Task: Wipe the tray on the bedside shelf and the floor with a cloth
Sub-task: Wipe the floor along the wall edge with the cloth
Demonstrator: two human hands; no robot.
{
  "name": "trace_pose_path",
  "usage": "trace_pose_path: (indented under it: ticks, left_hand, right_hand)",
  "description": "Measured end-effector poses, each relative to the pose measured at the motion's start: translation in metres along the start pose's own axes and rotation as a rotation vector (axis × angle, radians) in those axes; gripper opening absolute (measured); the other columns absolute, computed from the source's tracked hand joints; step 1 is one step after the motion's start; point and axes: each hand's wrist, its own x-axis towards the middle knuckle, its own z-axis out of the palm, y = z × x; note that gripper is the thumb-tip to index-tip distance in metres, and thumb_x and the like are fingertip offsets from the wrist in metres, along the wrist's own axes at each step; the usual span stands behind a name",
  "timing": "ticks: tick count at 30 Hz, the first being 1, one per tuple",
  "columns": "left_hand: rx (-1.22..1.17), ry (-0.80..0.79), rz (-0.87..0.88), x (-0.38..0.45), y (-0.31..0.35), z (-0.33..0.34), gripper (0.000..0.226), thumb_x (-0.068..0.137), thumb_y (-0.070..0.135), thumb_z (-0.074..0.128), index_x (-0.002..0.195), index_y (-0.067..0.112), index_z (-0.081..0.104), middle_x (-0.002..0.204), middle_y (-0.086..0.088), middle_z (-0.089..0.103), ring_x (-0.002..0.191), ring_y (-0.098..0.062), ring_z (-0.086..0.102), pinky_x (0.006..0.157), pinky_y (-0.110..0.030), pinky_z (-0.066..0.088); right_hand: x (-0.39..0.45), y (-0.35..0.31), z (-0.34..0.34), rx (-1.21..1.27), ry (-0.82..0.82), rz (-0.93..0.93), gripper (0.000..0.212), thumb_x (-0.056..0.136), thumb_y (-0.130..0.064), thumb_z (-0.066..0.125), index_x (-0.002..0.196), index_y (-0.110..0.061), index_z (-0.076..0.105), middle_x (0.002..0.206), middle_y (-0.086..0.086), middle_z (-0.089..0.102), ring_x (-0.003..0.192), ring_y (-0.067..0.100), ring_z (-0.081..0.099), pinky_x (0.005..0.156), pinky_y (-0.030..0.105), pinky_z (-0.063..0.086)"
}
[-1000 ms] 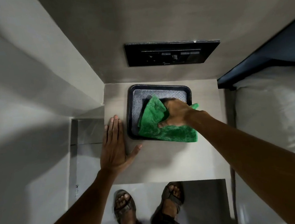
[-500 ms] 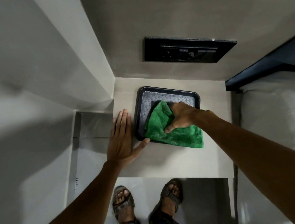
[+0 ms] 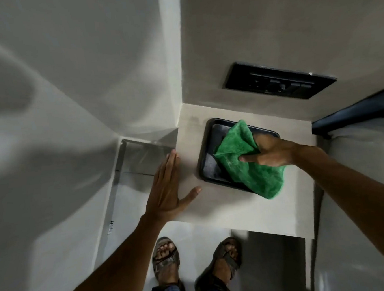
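Below me the pale floor (image 3: pixel 200 236) shows under my two sandalled feet (image 3: pixel 166 259), and to my right the white bed (image 3: pixel 368 177) runs along the edge of view. Between the wall and that bed sits the bedside shelf (image 3: pixel 225 202), a light flat top with a black switch panel (image 3: pixel 280 80) on the wall above it. On the shelf lies the dark tray (image 3: pixel 207 167), set toward the back right. Over most of the tray spreads the green cloth (image 3: pixel 255 174), its near corner hanging past the tray's front rim onto the shelf. My right hand (image 3: pixel 272 151) is closed on the cloth, fingers bunching it and pressing it down into the tray. My left hand (image 3: pixel 167 188) lies flat and open on the shelf's left edge, fingers straight, thumb spread toward the tray, holding nothing.
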Motion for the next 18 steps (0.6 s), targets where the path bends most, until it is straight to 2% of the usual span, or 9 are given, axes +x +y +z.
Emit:
trace_pose_path:
  ticks: [1,4,5,9,11,14,16,18]
  left_hand:
    - [-0.016,-0.001,-0.016,-0.006,-0.004,-0.005,0.117,0.098,0.088,0.040,0.177,0.010,0.001,0.188,-0.008,0.000,0.174,-0.023,0.003,0.141,-0.046,0.014]
    - [-0.060,0.012,-0.058,-0.028,-0.017,-0.018,0.115,0.100,0.086,0.041,0.177,0.011,0.000,0.188,-0.008,0.000,0.175,-0.023,0.001,0.141,-0.050,0.016]
    - [-0.064,0.031,-0.080,-0.038,-0.022,-0.021,0.114,0.100,0.086,0.041,0.177,0.010,0.003,0.188,-0.009,0.002,0.175,-0.024,0.002,0.141,-0.050,0.017]
    - [-0.021,0.097,-0.191,-0.081,-0.050,-0.026,0.112,0.101,0.086,0.041,0.177,0.010,0.007,0.187,-0.010,0.007,0.174,-0.023,0.006,0.141,-0.048,0.017]
    - [-0.006,0.132,-0.249,-0.108,-0.069,-0.024,0.111,0.102,0.084,0.042,0.177,0.011,0.006,0.188,-0.009,0.006,0.174,-0.020,0.004,0.142,-0.043,0.013]
    - [0.001,0.148,-0.336,-0.151,-0.094,-0.012,0.107,0.103,0.082,0.040,0.177,0.016,0.002,0.188,-0.005,0.003,0.174,-0.016,-0.001,0.142,-0.036,0.005]
    - [-0.009,0.153,-0.412,-0.185,-0.110,0.006,0.104,0.104,0.082,0.039,0.177,0.021,-0.002,0.188,0.000,-0.001,0.174,-0.013,-0.004,0.140,-0.029,-0.003]
    - [-0.028,0.158,-0.490,-0.216,-0.127,0.029,0.103,0.103,0.084,0.037,0.177,0.026,-0.006,0.188,0.004,-0.005,0.173,-0.010,-0.006,0.139,-0.028,-0.004]
  right_hand:
    - [-0.003,-0.012,0.000,0.037,0.013,-0.019,0.024,0.101,-0.024,0.077,0.124,-0.026,0.070,0.121,-0.006,0.081,0.114,0.014,0.076,0.106,0.041,0.061]
    - [-0.013,-0.055,0.004,0.149,0.057,-0.089,0.030,0.101,-0.017,0.078,0.120,-0.038,0.067,0.118,-0.023,0.082,0.109,-0.005,0.076,0.093,0.015,0.060]
    - [-0.014,-0.073,0.009,0.167,0.068,-0.111,0.033,0.100,-0.015,0.078,0.119,-0.039,0.066,0.117,-0.027,0.081,0.108,-0.008,0.075,0.090,0.011,0.059]
    - [0.005,-0.139,0.049,0.204,0.096,-0.210,0.035,0.098,-0.010,0.079,0.124,-0.028,0.066,0.111,-0.029,0.080,0.118,-0.007,0.072,0.104,0.020,0.060]
    - [0.021,-0.173,0.081,0.115,0.133,-0.278,0.039,0.099,-0.018,0.080,0.134,-0.021,0.064,0.124,-0.015,0.079,0.121,0.006,0.075,0.110,0.031,0.059]
    - [0.042,-0.214,0.135,-0.035,0.205,-0.370,0.040,0.100,-0.030,0.077,0.136,-0.023,0.062,0.123,0.002,0.078,0.111,0.025,0.075,0.100,0.038,0.060]
    - [0.059,-0.228,0.183,-0.139,0.192,-0.390,0.032,0.101,-0.030,0.073,0.128,-0.015,0.065,0.118,0.013,0.078,0.106,0.036,0.075,0.094,0.041,0.061]
    - [0.076,-0.230,0.232,-0.230,0.170,-0.404,0.029,0.102,-0.024,0.071,0.125,-0.008,0.066,0.116,0.019,0.076,0.102,0.039,0.073,0.089,0.038,0.058]
